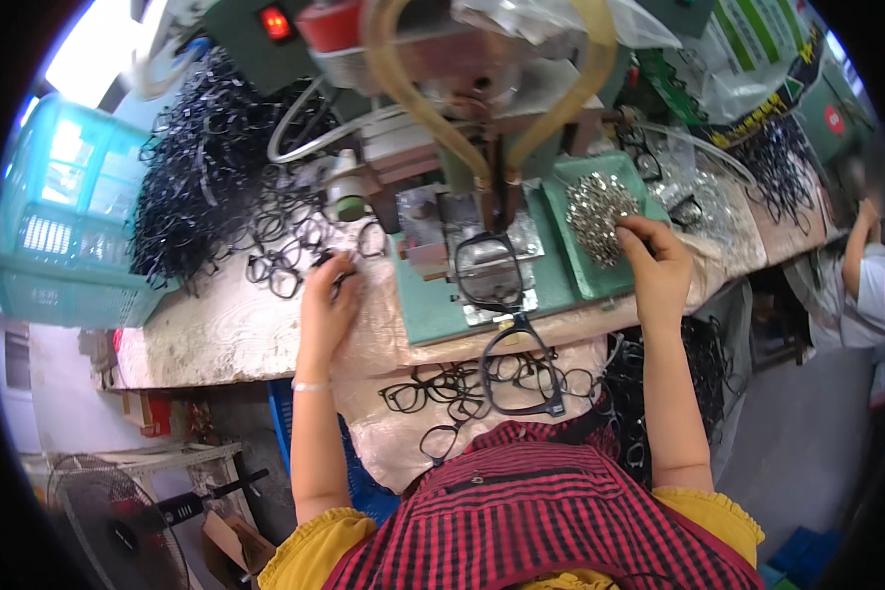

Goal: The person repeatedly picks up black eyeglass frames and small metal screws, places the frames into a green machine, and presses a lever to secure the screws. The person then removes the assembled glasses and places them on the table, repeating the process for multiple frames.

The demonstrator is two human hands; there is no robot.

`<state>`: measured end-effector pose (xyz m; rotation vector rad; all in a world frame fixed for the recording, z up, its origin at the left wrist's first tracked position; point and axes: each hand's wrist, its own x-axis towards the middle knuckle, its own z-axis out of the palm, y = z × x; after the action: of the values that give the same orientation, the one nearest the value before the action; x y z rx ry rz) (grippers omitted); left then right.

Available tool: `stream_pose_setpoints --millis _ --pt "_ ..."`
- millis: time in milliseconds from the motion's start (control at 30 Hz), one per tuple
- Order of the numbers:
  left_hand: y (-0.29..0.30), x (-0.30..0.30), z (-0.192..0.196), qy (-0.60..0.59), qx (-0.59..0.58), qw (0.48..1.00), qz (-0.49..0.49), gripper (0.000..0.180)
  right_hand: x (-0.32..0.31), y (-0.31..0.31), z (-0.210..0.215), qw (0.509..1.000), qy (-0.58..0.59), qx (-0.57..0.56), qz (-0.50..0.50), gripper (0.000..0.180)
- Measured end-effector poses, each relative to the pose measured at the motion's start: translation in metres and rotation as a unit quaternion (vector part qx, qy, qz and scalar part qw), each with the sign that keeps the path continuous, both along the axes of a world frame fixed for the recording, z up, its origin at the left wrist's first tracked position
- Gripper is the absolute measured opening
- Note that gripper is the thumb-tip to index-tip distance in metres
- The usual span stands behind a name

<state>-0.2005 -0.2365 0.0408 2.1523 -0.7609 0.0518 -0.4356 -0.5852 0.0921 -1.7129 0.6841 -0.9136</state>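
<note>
While one dark glasses frame [511,321] stands out from beneath the metal head of the machine [462,98], over its green base plate [425,323], the head view shows both hands away from it. The work seems to be partway through a batch: one frame sits at the machine, several loose frames [447,385] lie on the pale cloth [374,433] across the lap, and more spare frames [285,258] are scattered on the worktop [206,344] to the left. Which of these groups is finished and which is waiting, I cannot tell. A good supply of small metal pieces [596,211] remains in the green tray [608,285], so plenty appears left to do.

The frame at the machine is black and glossy, with two wide rims, no lenses that I can make out and no side arms visible. It points toward the person, its nearer rim hanging past the plate's front edge. The left hand [330,300] has its grip curled around a dark piece [340,281] beside the spare frames. The right hand [659,261] pinches at the metal pieces; whether its grip has caught one is hidden.
</note>
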Motion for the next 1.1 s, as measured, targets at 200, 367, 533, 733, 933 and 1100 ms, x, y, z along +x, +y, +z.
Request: stream_pose_setpoints --millis 200,367,533,733,933,1100 --pt "-0.010 -0.009 0.046 0.020 -0.263 0.954 0.145 0.012 0.040 0.050 0.068 0.950 -0.132 -0.237 0.156 0.012" --pt "-0.025 -0.030 0.027 0.129 -0.393 0.907 0.084 0.009 0.067 0.076 0.054 0.975 -0.176 -0.049 0.127 0.028" --pt "-0.046 -0.052 0.077 0.111 -0.508 0.851 -0.069 0.016 0.070 0.080 0.049 0.963 -0.200 0.058 0.173 0.041" --pt "-0.086 -0.066 0.177 -0.124 -0.425 0.879 -0.179 0.021 0.071 0.099 0.063 0.945 -0.230 0.115 0.202 0.045" --pt "-0.085 -0.063 0.173 -0.157 -0.430 0.876 -0.156 0.023 0.058 0.103 0.083 0.947 -0.207 0.100 0.224 0.045" --pt "-0.079 -0.073 0.177 -0.132 -0.445 0.856 -0.227 0.022 0.066 0.093 0.057 0.961 -0.203 0.052 0.181 0.047"
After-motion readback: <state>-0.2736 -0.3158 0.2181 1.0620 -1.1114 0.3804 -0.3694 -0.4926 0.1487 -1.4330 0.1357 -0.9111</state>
